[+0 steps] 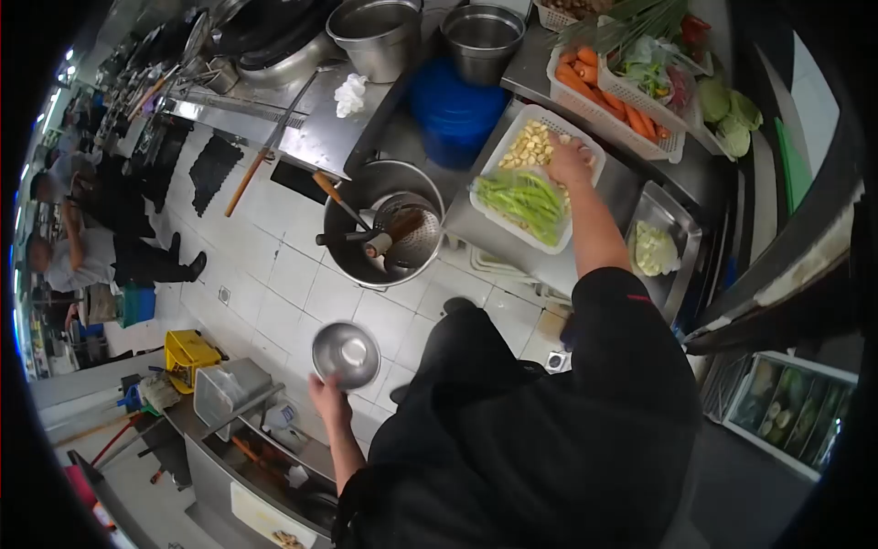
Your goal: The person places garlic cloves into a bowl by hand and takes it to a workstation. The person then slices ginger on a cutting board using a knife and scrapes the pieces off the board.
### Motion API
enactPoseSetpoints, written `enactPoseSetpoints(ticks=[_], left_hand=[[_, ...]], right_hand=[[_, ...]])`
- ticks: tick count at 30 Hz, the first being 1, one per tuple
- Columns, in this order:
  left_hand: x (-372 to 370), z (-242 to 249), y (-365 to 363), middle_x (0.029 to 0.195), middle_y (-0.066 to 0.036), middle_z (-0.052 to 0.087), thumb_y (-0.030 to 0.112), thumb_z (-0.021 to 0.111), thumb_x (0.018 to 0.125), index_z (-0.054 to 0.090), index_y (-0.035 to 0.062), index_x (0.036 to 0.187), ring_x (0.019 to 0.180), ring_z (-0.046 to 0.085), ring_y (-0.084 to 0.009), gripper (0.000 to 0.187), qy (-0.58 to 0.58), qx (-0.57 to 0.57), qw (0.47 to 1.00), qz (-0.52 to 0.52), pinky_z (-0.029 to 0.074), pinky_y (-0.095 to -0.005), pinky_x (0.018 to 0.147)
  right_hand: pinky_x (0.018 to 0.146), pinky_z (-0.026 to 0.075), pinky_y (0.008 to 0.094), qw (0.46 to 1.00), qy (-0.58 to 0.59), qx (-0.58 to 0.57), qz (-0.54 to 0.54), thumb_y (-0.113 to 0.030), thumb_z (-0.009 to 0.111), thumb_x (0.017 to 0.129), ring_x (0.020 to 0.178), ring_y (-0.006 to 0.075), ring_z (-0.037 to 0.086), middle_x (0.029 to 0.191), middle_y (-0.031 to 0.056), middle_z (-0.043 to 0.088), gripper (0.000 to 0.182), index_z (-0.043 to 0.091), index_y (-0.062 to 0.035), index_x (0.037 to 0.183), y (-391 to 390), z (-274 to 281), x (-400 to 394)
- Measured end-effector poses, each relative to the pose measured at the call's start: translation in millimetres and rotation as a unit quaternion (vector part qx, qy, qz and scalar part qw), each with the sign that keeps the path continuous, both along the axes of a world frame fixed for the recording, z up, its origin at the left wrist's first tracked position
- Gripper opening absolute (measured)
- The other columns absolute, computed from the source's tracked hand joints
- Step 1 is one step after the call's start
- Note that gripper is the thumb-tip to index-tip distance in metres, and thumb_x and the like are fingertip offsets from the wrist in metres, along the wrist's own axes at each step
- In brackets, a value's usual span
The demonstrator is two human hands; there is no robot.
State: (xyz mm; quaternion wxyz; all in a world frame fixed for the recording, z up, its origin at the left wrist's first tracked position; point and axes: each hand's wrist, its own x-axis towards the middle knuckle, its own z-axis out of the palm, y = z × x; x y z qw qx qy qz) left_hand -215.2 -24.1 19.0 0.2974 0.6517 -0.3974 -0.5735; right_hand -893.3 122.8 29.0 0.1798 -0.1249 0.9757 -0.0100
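Note:
My left hand (331, 400) grips the rim of a shiny metal bowl (346, 355), held out low over the tiled floor. Nothing shows inside the bowl. At the counter, my right hand (572, 163) reaches down into a white plastic basket (553, 245). Its fingers are among pale yellow pieces (529, 146) that look like peeled garlic cloves, and the fingertips are hidden. Beside those pieces, in the same basket, lie long green vegetables (521, 197) in a clear plastic bag.
Carrots (631, 114) fill a basket behind. A metal tray (645, 206) with pale chopped pieces stands to the right. A large pot (437, 192) with ladles and a strainer stands left of the counter, near a blue tub (457, 105). Two people (91, 252) are far left.

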Motion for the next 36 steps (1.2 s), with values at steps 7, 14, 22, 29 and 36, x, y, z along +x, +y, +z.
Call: enactPoseSetpoints(ticks=[7,14,22,29,36], left_hand=[[-196,51,-18,0.085,-0.002,0.059,0.006,0.071,0.091,0.056,0.0056,0.096,0.069,0.053,-0.0091,0.015,0.048,-0.054,0.980,-0.186,0.044,-0.0272,0.058],[-362,73,-3,0.111,-0.012,0.059,0.004,0.065,0.093,0.047,0.0035,0.117,0.090,0.070,-0.0224,0.030,0.123,0.029,0.961,-0.247,0.069,-0.0435,0.063],[-486,63,17,0.112,-0.015,0.058,0.007,0.066,0.091,0.043,0.0076,0.113,0.100,0.069,-0.0285,0.032,0.077,-0.003,0.954,-0.291,0.070,-0.0490,0.065],[-530,70,35,0.107,-0.024,0.067,0.005,0.065,0.086,0.045,0.0011,0.113,0.087,0.075,-0.0370,0.034,0.020,-0.021,0.936,-0.352,0.065,-0.0453,0.056],[-558,60,43,0.117,-0.020,0.064,0.007,0.065,0.090,0.047,0.0026,0.121,0.104,0.072,-0.0359,0.036,0.012,-0.001,0.921,-0.388,0.069,-0.0460,0.059]], right_hand=[[0.113,0.043,0.0666,0.994,-0.080,0.036,0.070,-0.032,0.072,0.098,0.153,0.0496,0.027,0.166,0.0152,0.029,0.079,0.030,-0.0379,0.166,9,18,15],[0.105,0.053,0.0559,0.975,0.065,-0.046,0.207,-0.016,0.088,0.083,0.132,0.0434,0.046,0.146,0.0126,0.049,0.061,0.063,-0.0204,0.138,34,-31,1],[0.101,0.052,0.0485,0.927,0.085,-0.256,0.260,-0.007,0.084,0.072,0.119,0.0390,0.057,0.126,0.0145,0.061,0.043,0.075,-0.0091,0.114,61,-55,-36],[0.091,0.053,0.0404,0.860,0.020,-0.475,0.187,-0.002,0.082,0.071,0.101,0.0313,0.066,0.107,0.0112,0.064,0.038,0.075,-0.0051,0.109,65,-7,-51],[0.102,0.052,0.0423,0.843,-0.090,-0.440,0.296,0.000,0.083,0.071,0.118,0.0329,0.064,0.126,0.0154,0.065,0.050,0.073,-0.0047,0.119,24,24,-12]])
